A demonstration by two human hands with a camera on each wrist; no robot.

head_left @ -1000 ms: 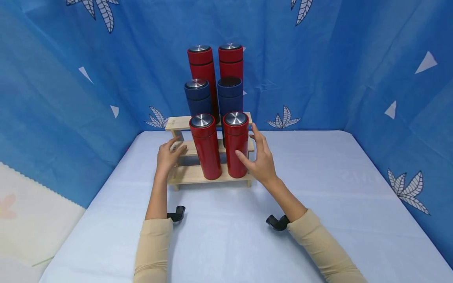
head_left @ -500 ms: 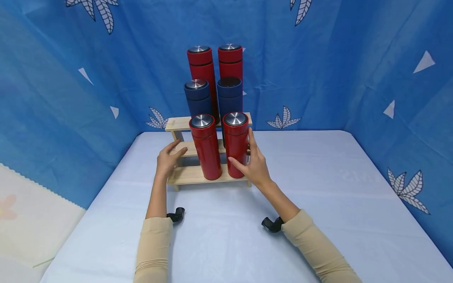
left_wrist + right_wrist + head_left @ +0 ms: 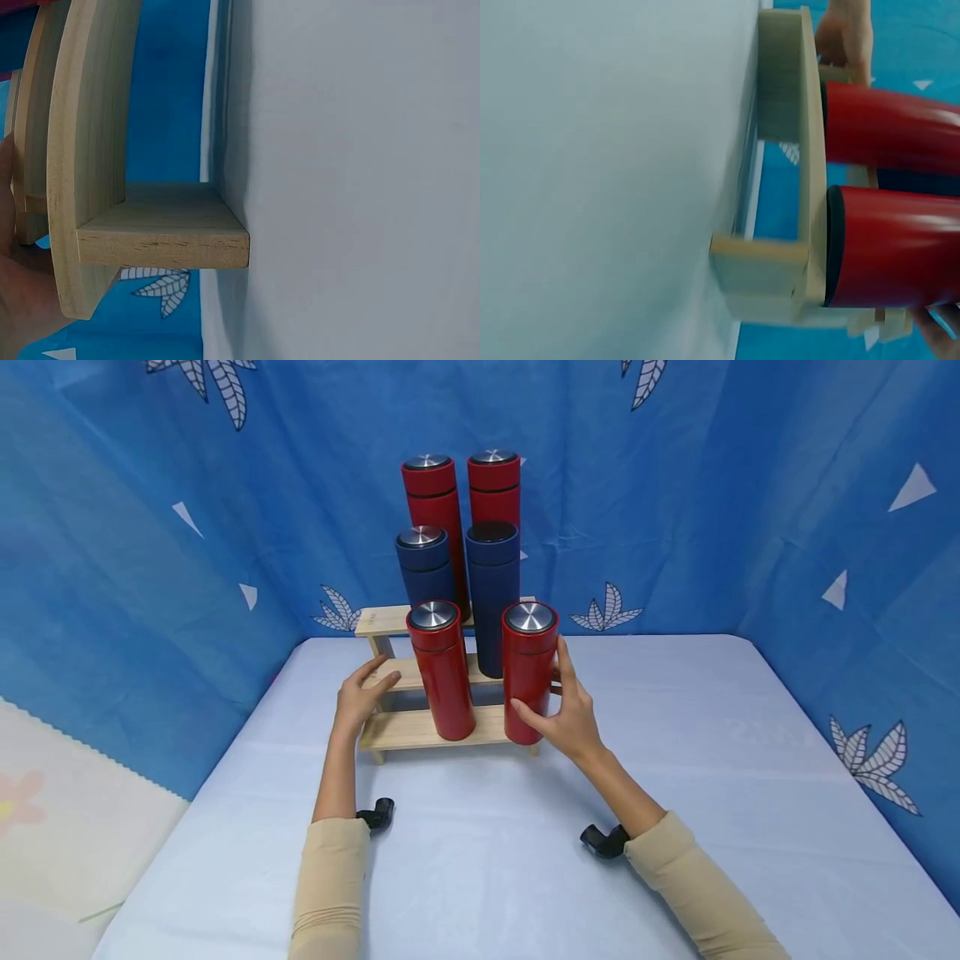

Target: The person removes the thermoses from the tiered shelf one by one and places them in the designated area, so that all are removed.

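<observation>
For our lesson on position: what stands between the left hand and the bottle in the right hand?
The other front red bottle, standing on the lowest shelf of the rack; the head view shows it.

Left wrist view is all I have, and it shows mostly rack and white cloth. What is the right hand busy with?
Observer: The right hand grips a red bottle at the front right of the wooden rack.
Operator: Is anything close on its left that it could knock?
Observer: A second red bottle stands there, with a visible gap between the two.
Operator: And what is in the row behind those?
Observer: Two blue ones: a silver-topped bottle on the left and a black-topped bottle on the right.
</observation>
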